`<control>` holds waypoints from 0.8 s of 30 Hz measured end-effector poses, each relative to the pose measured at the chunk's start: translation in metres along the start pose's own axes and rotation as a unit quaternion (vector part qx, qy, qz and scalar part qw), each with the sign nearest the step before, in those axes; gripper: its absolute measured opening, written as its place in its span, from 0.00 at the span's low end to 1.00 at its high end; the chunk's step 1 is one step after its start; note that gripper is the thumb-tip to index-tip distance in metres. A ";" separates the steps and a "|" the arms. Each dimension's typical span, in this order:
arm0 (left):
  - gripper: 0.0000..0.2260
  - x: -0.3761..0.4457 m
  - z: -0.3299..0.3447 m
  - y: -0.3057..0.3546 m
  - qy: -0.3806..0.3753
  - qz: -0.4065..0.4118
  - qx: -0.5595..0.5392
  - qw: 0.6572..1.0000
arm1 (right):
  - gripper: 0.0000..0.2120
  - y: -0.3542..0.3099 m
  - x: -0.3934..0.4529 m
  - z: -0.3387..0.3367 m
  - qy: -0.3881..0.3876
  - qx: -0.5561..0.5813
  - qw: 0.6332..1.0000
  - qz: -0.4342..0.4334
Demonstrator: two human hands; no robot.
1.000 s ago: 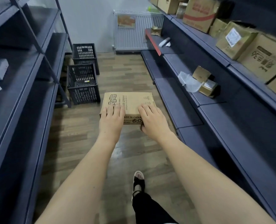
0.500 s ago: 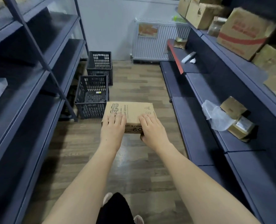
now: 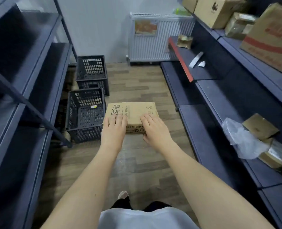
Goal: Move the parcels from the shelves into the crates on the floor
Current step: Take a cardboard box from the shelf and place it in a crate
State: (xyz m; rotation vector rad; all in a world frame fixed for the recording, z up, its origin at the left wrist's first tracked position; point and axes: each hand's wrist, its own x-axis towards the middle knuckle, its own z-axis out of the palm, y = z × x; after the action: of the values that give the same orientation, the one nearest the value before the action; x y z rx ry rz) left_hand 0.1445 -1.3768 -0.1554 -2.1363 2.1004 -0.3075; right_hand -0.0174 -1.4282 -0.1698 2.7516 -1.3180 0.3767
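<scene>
Two hands, left (image 3: pixel 114 129) and right (image 3: pixel 154 129), grip a stiff, seemingly light cardboard parcel (image 3: pixel 133 113) by its near edge, carried above the floor beside the nearer black crate (image 3: pixel 84 116).

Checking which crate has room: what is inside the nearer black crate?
Inside the nearer crate, only its perforated floor and a small yellow-white label show. The carried parcel hides its right edge.
</scene>
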 end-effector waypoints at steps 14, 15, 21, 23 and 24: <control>0.35 0.250 0.056 -0.024 -0.038 0.014 -0.008 0.999 | 0.34 0.136 0.202 0.073 -0.015 -0.007 1.000 -0.006; 0.36 0.272 0.058 -0.024 -0.039 0.012 -0.013 0.999 | 0.34 0.151 0.220 0.077 -0.012 -0.011 1.000 -0.018; 0.32 0.401 0.058 -0.022 -0.026 -0.026 -0.025 0.999 | 0.33 0.240 0.335 0.089 -0.019 -0.023 0.997 -0.076; 0.30 0.430 0.060 -0.026 -0.033 -0.036 -0.034 0.998 | 0.33 0.255 0.366 0.093 -0.021 -0.015 0.996 -0.084; 0.30 0.445 0.061 -0.030 -0.037 -0.044 -0.033 0.998 | 0.33 0.262 0.383 0.097 -0.025 -0.011 0.996 -0.090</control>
State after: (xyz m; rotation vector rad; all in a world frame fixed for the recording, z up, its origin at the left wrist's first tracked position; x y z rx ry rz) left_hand 0.1925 -1.8232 -0.1841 -2.2455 2.0086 -0.1673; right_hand 0.0289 -1.8994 -0.1801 2.8491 -1.0646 0.2808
